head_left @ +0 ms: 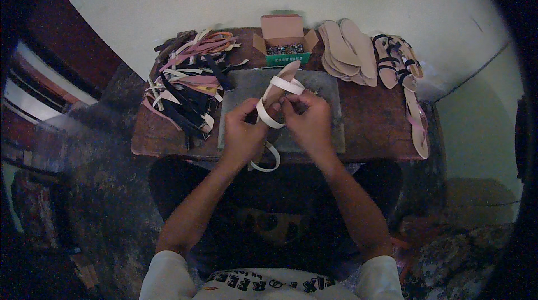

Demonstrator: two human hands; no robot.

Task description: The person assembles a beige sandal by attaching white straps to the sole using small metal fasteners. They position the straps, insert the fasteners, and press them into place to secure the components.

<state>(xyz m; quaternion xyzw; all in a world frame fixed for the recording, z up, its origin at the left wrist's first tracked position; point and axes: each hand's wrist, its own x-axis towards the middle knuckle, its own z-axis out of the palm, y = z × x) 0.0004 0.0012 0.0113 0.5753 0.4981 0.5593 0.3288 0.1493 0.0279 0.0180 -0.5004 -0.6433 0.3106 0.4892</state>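
My left hand (pixel 242 132) grips a pale sandal sole (pixel 282 80) from below, holding it tilted up over a grey slab (pixel 328 95) on a small wooden table (pixel 370 126). White straps (pixel 268 116) loop across the sole and hang down under my left hand. My right hand (pixel 308 122) pinches one white strap at the sole's edge, close against the left hand's fingers.
A heap of loose pink, white and dark straps (pixel 188 84) lies on the table's left. An open cardboard box of small metal pieces (pixel 284 42) stands at the back. Stacked bare soles (pixel 347 50) and finished sandals (pixel 398 62) lie at the right; one sandal (pixel 417 123) sits near the right edge.
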